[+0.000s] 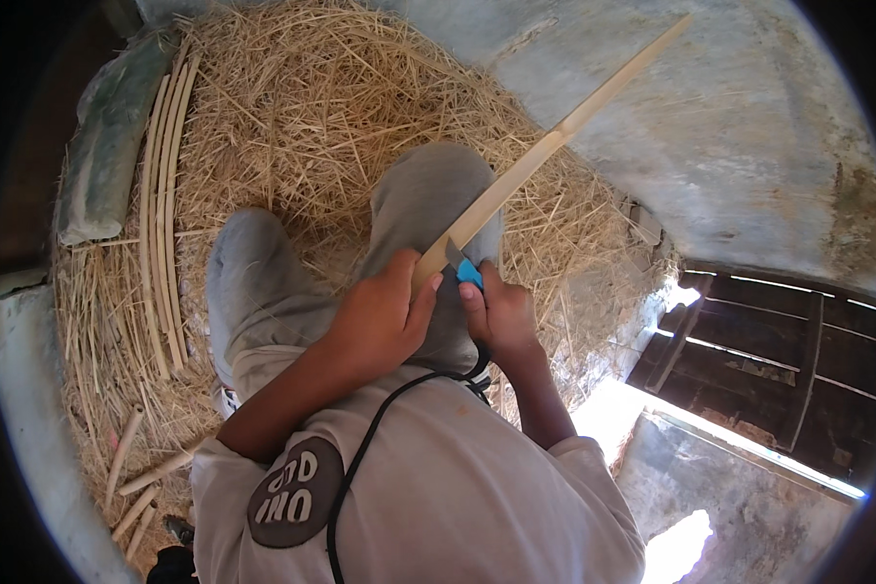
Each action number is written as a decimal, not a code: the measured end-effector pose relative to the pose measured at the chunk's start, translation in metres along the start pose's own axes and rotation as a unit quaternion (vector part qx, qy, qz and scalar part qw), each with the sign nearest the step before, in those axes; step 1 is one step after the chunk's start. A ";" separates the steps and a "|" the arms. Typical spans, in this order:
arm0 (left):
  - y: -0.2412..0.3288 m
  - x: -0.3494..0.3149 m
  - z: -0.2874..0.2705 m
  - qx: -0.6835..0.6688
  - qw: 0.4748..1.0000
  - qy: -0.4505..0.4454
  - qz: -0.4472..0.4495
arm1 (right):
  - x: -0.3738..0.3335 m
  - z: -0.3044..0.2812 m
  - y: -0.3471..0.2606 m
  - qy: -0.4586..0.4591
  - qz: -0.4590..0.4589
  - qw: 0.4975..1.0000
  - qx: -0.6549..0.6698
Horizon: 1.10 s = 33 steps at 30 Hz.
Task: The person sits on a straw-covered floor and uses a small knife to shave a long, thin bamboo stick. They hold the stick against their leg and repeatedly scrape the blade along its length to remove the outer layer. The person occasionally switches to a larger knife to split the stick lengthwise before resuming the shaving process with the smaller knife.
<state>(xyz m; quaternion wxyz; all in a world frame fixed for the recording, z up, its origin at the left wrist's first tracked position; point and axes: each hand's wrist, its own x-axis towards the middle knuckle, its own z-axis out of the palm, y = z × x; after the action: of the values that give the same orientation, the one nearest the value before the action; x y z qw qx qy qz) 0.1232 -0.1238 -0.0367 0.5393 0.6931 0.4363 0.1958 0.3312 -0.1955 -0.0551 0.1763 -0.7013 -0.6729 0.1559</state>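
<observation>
A long, pale strip of split bamboo or wood [526, 167] slants from my lap up to the far right, with a node partway along it. My left hand [384, 307] is closed around its near end, thumb lying along the strip. In my right hand [499, 310] is a knife [469, 273] with a blue handle, the fingers wrapped round it. Its short metal blade rests against the strip just beyond my left thumb. Most of the handle is hidden inside my right fist. The strip passes over my bent right knee [428, 195].
Straw [311, 88] covers the floor ahead. Several long thin poles [165, 195] lie at the left beside a grey-green log-like block [117, 146]. Short sticks [146, 496] lie at lower left. A pale wall [730, 127] and a dark plank door [749, 341] stand at right. A black cord [370, 428] crosses my shirt.
</observation>
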 end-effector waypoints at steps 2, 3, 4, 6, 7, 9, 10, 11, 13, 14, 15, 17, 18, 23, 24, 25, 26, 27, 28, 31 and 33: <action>-0.001 0.000 0.001 0.009 1.000 -0.002 0.000 | 0.000 0.000 0.000 0.009 -0.001 1.000 0.001; -0.002 0.000 0.001 0.014 1.000 -0.002 0.000 | 0.000 0.000 0.000 0.012 -0.003 1.000 -0.008; -0.003 -0.001 0.002 0.018 1.000 -0.003 -0.001 | 0.000 0.000 -0.001 0.019 -0.004 1.000 -0.018; -0.006 -0.002 0.002 0.028 1.000 -0.002 0.001 | 0.000 0.001 -0.002 0.021 0.001 0.999 -0.038; -0.008 -0.003 0.003 0.033 0.999 0.000 0.004 | -0.001 0.001 -0.003 0.018 0.004 0.999 -0.049; -0.012 -0.005 0.003 0.037 0.999 0.003 0.016 | -0.002 0.002 -0.004 0.014 0.010 0.998 -0.065; -0.014 -0.007 0.003 0.035 0.999 0.004 0.024 | -0.004 0.003 -0.005 0.013 0.013 0.997 -0.071; -0.016 -0.009 0.004 0.033 0.999 0.000 0.027 | -0.005 0.004 -0.005 0.016 0.016 0.997 -0.079; -0.020 -0.014 0.004 0.042 0.997 0.020 0.056 | -0.008 0.005 -0.006 0.013 0.016 0.994 -0.107; -0.021 -0.016 0.004 0.048 0.996 0.025 0.064 | -0.010 0.006 -0.007 0.013 0.017 0.992 -0.122; -0.022 -0.018 0.004 0.053 0.996 0.029 0.070 | -0.011 0.006 -0.007 0.015 0.017 0.992 -0.125; -0.024 -0.022 0.004 0.067 0.994 0.032 0.075 | -0.013 0.008 -0.007 0.019 0.017 0.991 -0.134; -0.024 -0.023 0.005 0.074 0.994 0.031 0.074 | -0.014 0.009 -0.007 0.023 0.016 0.990 -0.138; -0.027 -0.028 0.006 0.086 0.992 0.038 0.087 | -0.018 0.012 -0.008 0.040 0.018 0.988 -0.151; -0.028 -0.029 0.006 0.091 0.992 0.032 0.085 | -0.019 0.013 -0.008 0.043 0.018 0.987 -0.151; -0.030 -0.031 0.005 0.096 0.992 0.026 0.083 | -0.019 0.014 -0.008 0.048 0.020 0.987 -0.150; -0.033 -0.033 0.005 0.101 0.991 0.020 0.081 | -0.020 0.015 -0.007 0.054 0.023 0.987 -0.149; -0.036 -0.036 0.004 0.110 0.989 0.032 0.095 | -0.020 0.016 -0.006 0.060 0.025 0.987 -0.149; -0.038 -0.040 0.002 0.119 0.986 0.044 0.109 | -0.020 0.017 -0.004 0.068 0.028 0.986 -0.148; -0.048 -0.060 -0.009 0.156 0.977 0.051 0.134 | -0.019 0.021 0.003 0.095 0.067 0.985 -0.124; -0.054 -0.069 -0.016 0.172 0.974 0.051 0.135 | -0.020 0.022 0.006 0.098 0.076 0.985 -0.117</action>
<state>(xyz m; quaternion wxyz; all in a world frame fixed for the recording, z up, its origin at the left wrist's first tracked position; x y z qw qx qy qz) 0.0532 -0.1687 -0.0675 0.3577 0.8173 0.3922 0.2240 0.3254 -0.2146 -0.0771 0.1460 -0.7783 -0.6104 0.0198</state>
